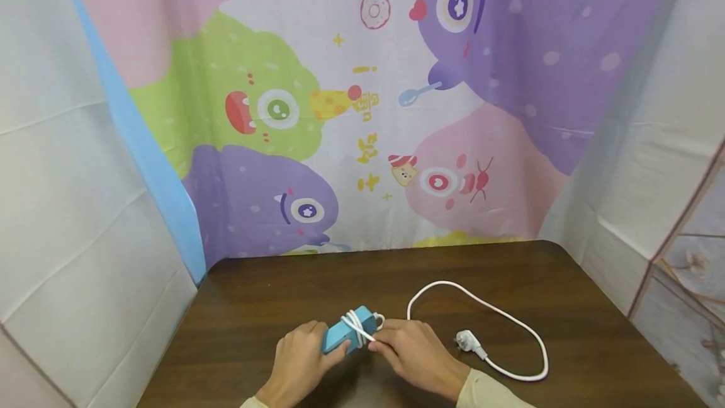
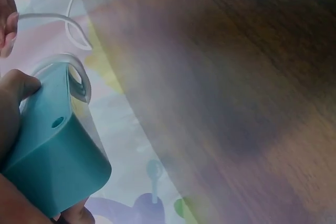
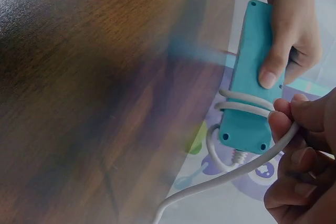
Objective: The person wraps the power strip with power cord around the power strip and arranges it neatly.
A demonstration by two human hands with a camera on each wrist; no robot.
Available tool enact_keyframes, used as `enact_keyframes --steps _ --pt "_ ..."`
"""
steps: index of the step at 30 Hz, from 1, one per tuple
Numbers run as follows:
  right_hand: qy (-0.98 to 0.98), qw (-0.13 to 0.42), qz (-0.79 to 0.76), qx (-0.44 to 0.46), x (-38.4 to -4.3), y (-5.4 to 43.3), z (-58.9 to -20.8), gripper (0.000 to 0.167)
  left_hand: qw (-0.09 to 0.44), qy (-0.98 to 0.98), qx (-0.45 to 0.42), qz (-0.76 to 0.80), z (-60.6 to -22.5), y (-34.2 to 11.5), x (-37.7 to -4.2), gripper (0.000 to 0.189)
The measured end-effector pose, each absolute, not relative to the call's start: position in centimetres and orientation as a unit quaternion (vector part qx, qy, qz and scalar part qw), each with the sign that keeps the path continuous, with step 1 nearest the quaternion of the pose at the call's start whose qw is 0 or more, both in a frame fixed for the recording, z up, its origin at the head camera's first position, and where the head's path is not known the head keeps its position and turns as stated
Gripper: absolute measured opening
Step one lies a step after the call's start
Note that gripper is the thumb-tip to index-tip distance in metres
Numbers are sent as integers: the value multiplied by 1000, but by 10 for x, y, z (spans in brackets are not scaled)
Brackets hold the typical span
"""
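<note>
A turquoise power strip [image 1: 338,335] is gripped by my left hand [image 1: 303,357], thumb on one face and fingers around the far side. White cord [image 3: 247,109] loops around the strip near the end where it comes out. Between thumb and fingertips, my right hand [image 1: 416,352] pinches that cord close beside the strip. From there the free length [image 1: 493,305] curves over the table to a white plug [image 1: 468,342], right of the hand. In the left wrist view the strip's plain end [image 2: 68,177] faces the camera; the right hand [image 2: 7,24] shows only partly.
The dark wooden table [image 1: 272,288] has rounded far corners. Behind it hangs a curtain [image 1: 362,206] printed with cartoon monsters, and pale cloth [image 1: 96,206] hangs along the left side. At the right edge a patterned panel [image 1: 688,307] shows.
</note>
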State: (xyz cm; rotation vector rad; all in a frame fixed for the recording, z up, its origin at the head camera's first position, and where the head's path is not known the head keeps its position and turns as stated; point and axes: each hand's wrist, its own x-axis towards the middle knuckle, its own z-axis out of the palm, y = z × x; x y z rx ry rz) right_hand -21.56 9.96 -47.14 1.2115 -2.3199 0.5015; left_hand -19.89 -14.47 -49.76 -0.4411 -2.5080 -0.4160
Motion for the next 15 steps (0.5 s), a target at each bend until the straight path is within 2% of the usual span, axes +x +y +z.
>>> enact_keyframes --steps 8,15 --pt "-849 234 188 436 -214 101 -474 18 261 -935 -134 -200 -495 -143 -201 42" --pt "-850 219 212 429 -211 102 -481 8 265 -929 -99 -237 -493 -144 -200 40"
